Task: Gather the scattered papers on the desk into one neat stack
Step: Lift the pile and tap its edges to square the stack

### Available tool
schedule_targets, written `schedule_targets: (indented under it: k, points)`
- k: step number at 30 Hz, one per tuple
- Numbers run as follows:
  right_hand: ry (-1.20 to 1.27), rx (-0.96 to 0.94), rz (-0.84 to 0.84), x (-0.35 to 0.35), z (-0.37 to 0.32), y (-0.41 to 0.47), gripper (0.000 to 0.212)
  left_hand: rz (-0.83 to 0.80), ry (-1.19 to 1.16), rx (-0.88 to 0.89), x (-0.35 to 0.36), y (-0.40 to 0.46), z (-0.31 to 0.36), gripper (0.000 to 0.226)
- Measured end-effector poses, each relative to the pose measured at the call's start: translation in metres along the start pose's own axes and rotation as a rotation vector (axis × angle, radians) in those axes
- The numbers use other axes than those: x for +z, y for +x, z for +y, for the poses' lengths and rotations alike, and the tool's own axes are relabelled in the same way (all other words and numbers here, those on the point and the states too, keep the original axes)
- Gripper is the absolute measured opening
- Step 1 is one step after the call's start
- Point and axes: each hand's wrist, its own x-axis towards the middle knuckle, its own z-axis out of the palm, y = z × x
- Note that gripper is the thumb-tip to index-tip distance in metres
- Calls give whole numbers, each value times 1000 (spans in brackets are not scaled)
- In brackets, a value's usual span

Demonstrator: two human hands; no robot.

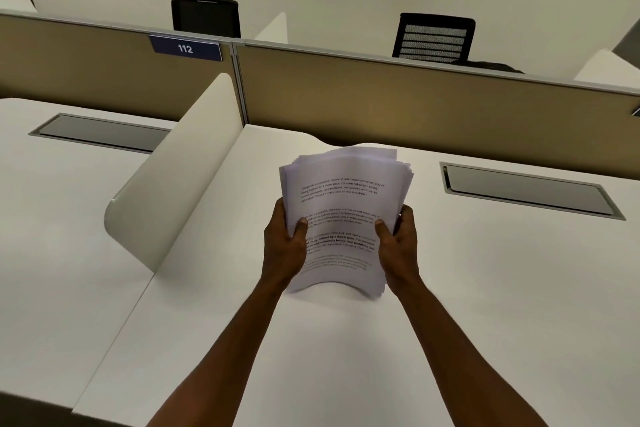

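- One desk (450, 288), no loose sheets left on it that we can see.
- Papers (341, 204) held above it, long axis pointing away from us, top edges fanned.
- Left hand (285, 246) and right hand (398, 243) each clamp a long side, equally near, so squaring probably comes next.

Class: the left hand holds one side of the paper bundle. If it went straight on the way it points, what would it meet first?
Beyond the left hand lies bare desk, then probably the tan partition; the papers travel with it. Depth is unclear.

Printed papers (341, 218) gathered upright, bowed, edges uneven
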Motion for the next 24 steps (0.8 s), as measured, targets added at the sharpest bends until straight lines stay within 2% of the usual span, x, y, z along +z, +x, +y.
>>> schedule_targets:
  k: [4,8,13,19,22,24]
  points:
    - [52,-44,10,-6,-5,-1,29,-2,-69,8,-4,0,3,41]
    - [56,11,-10,-9,4,-6,39,-35,-57,-42,-5,-5,-4,50]
    - [34,77,-16,-3,21,-11,31,-25,-37,-66,4,-8,-12,34]
    - [75,35,-21,-9,15,-14,27,17,-80,-32,1,-12,-11,32]
    - [67,34,-43,-8,19,-19,30,-8,-85,-71,2,-16,-19,41]
    - [39,56,-35,-6,24,-22,30,-6,-83,-91,4,-19,-24,39]
